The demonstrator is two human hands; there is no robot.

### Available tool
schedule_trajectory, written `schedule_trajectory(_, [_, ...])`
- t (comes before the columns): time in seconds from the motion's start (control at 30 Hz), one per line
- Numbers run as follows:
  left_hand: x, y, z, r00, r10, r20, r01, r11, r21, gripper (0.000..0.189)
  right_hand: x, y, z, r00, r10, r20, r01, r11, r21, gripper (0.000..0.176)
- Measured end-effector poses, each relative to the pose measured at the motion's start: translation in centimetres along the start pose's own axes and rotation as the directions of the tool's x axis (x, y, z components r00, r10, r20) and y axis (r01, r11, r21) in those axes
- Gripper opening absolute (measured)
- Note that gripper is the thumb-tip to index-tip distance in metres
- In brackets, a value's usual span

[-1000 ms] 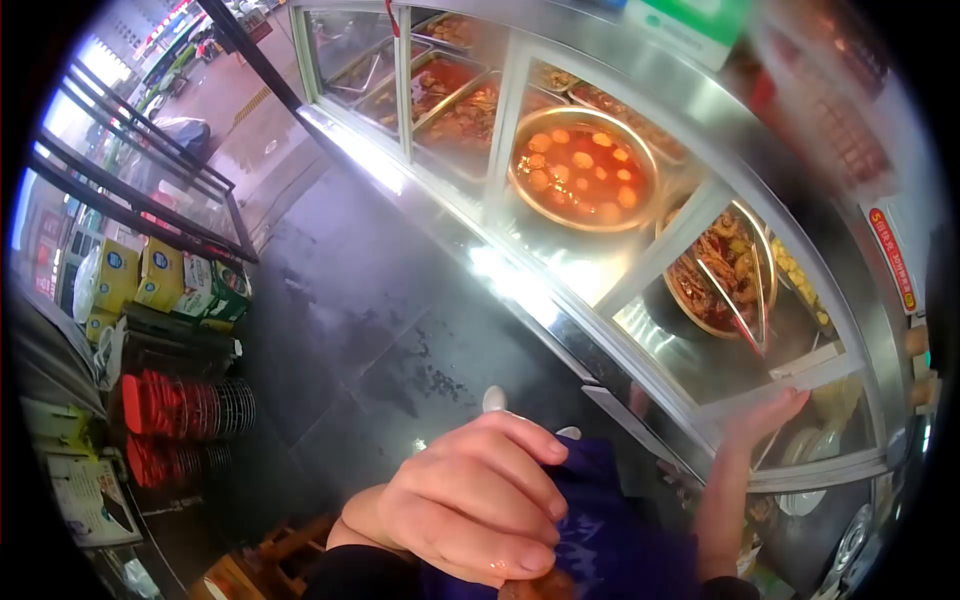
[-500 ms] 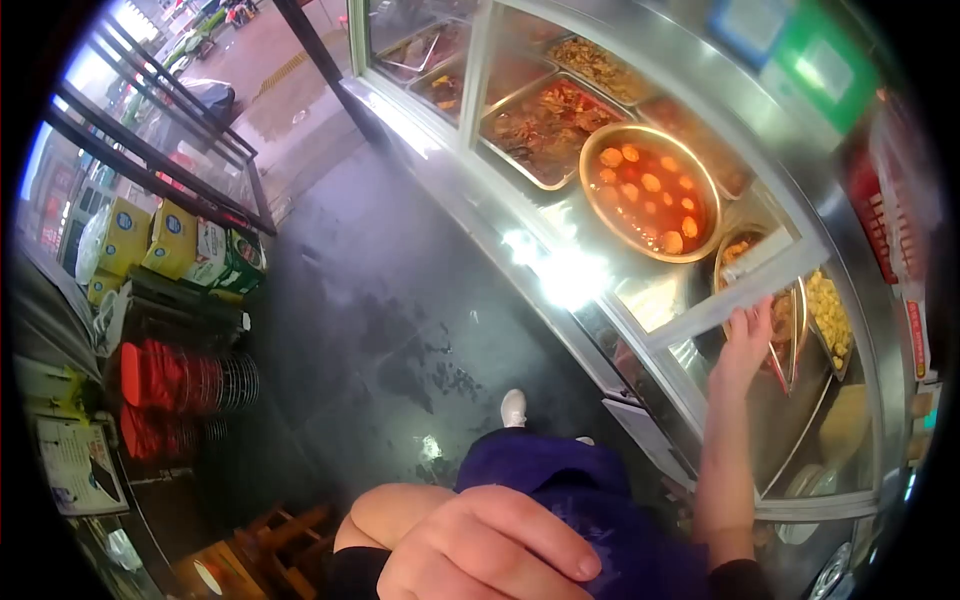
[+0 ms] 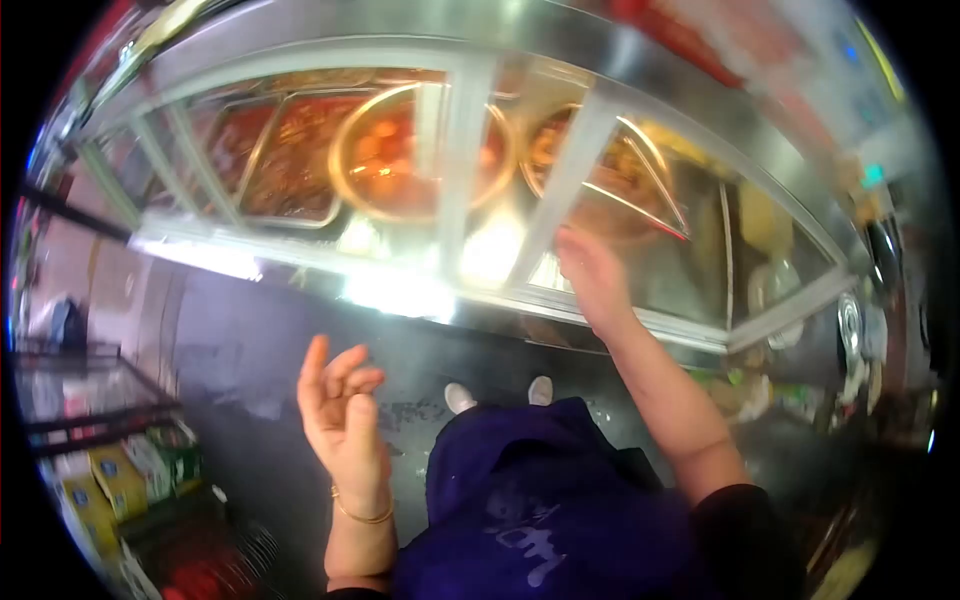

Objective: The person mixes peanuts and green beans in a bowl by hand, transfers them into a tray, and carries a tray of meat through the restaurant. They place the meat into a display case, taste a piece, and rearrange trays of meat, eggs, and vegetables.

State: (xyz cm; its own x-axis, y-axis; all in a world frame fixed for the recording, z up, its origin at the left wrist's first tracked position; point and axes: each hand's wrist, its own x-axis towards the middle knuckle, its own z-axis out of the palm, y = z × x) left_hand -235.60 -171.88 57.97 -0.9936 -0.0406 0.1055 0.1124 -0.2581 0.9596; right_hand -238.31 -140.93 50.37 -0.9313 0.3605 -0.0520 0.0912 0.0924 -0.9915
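My right hand (image 3: 592,272) is at the white frame of a sliding glass door (image 3: 560,205), its fingers blurred and partly hidden against the frame. My left hand (image 3: 342,400) is raised over the floor with fingers apart and nothing in it, a thin bracelet (image 3: 362,512) at its wrist. Behind the glass sit a round bowl (image 3: 345,185) of red broth with pale round pieces and a smaller bowl (image 3: 528,165) of food. Metal tongs (image 3: 640,208) lie over the smaller bowl. A tray (image 3: 255,160) of dark reddish food is further left.
The steel edge of the display case (image 3: 300,275) runs across the front. Below it is the dark wet floor (image 3: 240,350). Yellow boxes (image 3: 118,480) stand at lower left, beside a dark railing (image 3: 90,420). White shoes (image 3: 540,390) show below the case.
The view has swung right, facing the case more squarely. My left hand has moved from near my lap out to the left and opened. My right hand stays by the door frame, which has shifted.
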Motion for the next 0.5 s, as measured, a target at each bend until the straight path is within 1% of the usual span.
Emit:
schedule_trajectory(0.03, [0.1,-0.7,-0.6,0.996,-0.083,-0.007,0.083,0.997,0.000,0.057,-1.3,1.0,-3.1,0.992,0.002,-0.129,-0.001,1.000,0.002,0.037])
schedule_trajectory(0.07, [0.2,-1.1,-0.9,0.994,-0.113,-0.004,0.113,0.994,-0.003,0.057,-2.5,2.2,-6.0,0.969,0.008,-0.246,-0.007,1.000,0.005,0.035])
schedule_trajectory(0.1, [0.1,-1.4,-0.9,0.991,-0.135,0.002,0.135,0.991,0.003,0.058,-3.4,3.6,-9.6,0.907,-0.076,-0.414,0.063,0.997,-0.044,0.034])
schedule_trajectory(0.13, [0.2,-1.6,-0.8,0.991,-0.134,0.009,0.135,0.991,-0.003,0.059,-4.0,4.1,-13.3,0.802,-0.197,-0.564,0.133,0.979,-0.152,0.032])
schedule_trajectory(0.17, [0.0,-1.7,-0.5,0.991,-0.137,0.012,0.137,0.991,-0.005,0.059,-4.8,4.9,-18.6,0.729,-0.234,-0.644,0.076,0.962,-0.262,0.038])
schedule_trajectory(0.2, [-0.3,-1.5,0.6,0.990,-0.142,-0.013,0.142,0.989,0.029,0.061,-5.5,3.8,-22.2,0.584,-0.131,-0.801,0.025,0.989,-0.143,0.043])
schedule_trajectory(0.23, [-0.6,-1.6,1.8,0.991,-0.131,-0.003,0.131,0.991,0.026,0.061,-6.0,2.7,-25.3,0.412,-0.016,-0.911,0.006,1.000,-0.015,0.048])
schedule_trajectory(0.3, [-1.2,-1.6,4.3,0.996,-0.089,0.019,0.089,0.996,0.018,0.062,-7.2,3.3,-31.7,0.376,-0.075,-0.924,0.099,0.994,-0.040,0.054])
schedule_trajectory(0.33, [-1.4,-1.6,5.7,0.997,-0.074,0.034,0.073,0.997,0.036,0.062,-7.0,3.2,-33.9,0.354,-0.112,-0.929,0.158,0.986,-0.058,0.057])
schedule_trajectory(0.37, [-1.9,-1.8,7.6,0.997,-0.060,0.038,0.059,0.998,0.024,0.062,-6.6,3.5,-35.8,0.355,-0.168,-0.920,0.164,0.980,-0.116,0.059])
schedule_trajectory(0.43, [-3.1,-2.2,11.6,0.998,-0.040,0.054,0.040,0.999,0.003,0.062,-5.8,5.1,-39.2,0.346,-0.274,-0.897,0.166,0.959,-0.229,0.062])
schedule_trajectory(0.47, [-3.7,-2.7,13.2,0.998,-0.016,0.067,0.018,0.999,-0.030,0.062,-5.4,6.2,-40.8,0.319,-0.324,-0.891,0.076,0.945,-0.317,0.063])
schedule_trajectory(0.5, [-4.1,-3.2,15.0,0.997,-0.010,0.075,0.014,0.998,-0.056,0.062,-5.0,6.4,-41.0,0.329,-0.349,-0.877,0.053,0.935,-0.351,0.064])
